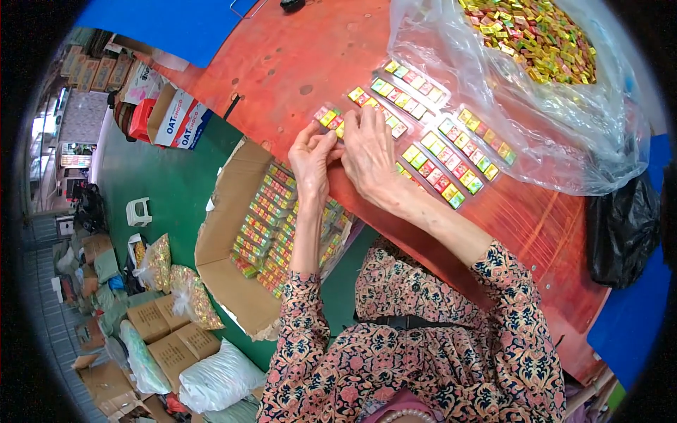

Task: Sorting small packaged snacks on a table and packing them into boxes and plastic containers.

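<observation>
Work surface: red table [296, 56], worn paint with dark marks, curved edge; taken here as the landmark.

On the table, near its edge: a clear packet strip of small coloured candies [331, 118], lying flat. Left hand [310, 158] has its fingers drawn together, pinching the near end of this strip. Right hand [368, 149] lies palm down over the strip's other part, fingers close together and pressed on it; whether they clamp it cannot be told.

On the table, just beyond the hands: further filled candy strips [451, 166], several laid side by side, each a row of red, green and yellow pieces in clear wrap.

On the table's far side: large clear plastic bag [493, 77], open and crumpled, holding a heap of loose wrapped candies [536, 32] in the same colours.

Off the table's right edge: black plastic bag [624, 233], hanging or slumped beside it.

Below the table's near edge, at the person's left: open cardboard box [226, 233] on the floor, packed with stacked finished strips [271, 225].

Room, left of the table: green floor [176, 183], a small white stool [139, 210], a printed carton [180, 116], closed brown cartons [173, 338], white sacks [218, 377] and clear bags of sweets [190, 296].

Person: patterned floral sleeves [508, 296].
</observation>
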A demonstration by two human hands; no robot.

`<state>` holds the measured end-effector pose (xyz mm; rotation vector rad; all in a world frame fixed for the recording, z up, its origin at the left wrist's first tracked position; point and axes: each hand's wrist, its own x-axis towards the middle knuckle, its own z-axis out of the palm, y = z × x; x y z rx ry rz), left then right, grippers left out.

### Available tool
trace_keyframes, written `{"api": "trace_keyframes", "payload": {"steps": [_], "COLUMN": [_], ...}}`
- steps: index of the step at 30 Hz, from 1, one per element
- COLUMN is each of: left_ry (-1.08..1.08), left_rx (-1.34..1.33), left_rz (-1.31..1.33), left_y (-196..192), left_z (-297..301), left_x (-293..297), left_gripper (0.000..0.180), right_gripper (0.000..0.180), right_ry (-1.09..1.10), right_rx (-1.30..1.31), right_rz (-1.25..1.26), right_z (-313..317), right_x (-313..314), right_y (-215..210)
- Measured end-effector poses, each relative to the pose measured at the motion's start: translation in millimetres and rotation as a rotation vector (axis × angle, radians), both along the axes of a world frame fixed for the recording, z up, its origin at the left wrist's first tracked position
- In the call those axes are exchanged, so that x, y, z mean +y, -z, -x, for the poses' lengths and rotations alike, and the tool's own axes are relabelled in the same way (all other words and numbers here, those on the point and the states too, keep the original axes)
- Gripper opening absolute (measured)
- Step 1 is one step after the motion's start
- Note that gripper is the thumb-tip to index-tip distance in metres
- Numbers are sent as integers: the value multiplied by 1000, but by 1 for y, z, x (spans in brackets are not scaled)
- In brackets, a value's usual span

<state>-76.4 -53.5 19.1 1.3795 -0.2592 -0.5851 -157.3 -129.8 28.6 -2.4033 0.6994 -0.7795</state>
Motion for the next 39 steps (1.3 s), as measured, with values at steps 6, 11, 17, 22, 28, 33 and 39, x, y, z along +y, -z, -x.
{"api": "trace_keyframes", "payload": {"steps": [6, 11, 17, 22, 28, 33, 39], "left_ry": [129, 146, 111, 137, 142, 115, 63], "left_rx": [-27, -42, -18, 17, 45, 132, 144], "left_rz": [-10, -114, -128, -103, -81, -19, 65], "left_y": [-5, 1, 1, 3, 10, 3, -9], "left_z": [6, 5, 5, 2, -5, -1, 5], "left_x": [-25, -32, -36, -39, -27, -21, -23], "left_gripper": [39, 41, 35, 35, 33, 36, 34], "right_gripper": [37, 41, 40, 39, 39, 38, 37], "right_ry": [59, 133, 209, 179, 73, 99, 42], "right_rx": [40, 209, 280, 262, 187, 213, 161], "right_rz": [19, 126, 222, 250, 177, 132, 92], "right_z": [15, 14, 7, 8, 7, -2, -2], "right_x": [-33, -36, -35, -41, -32, -29, -33], "right_y": [-3, 5, 9, 13, 12, 11, 0]}}
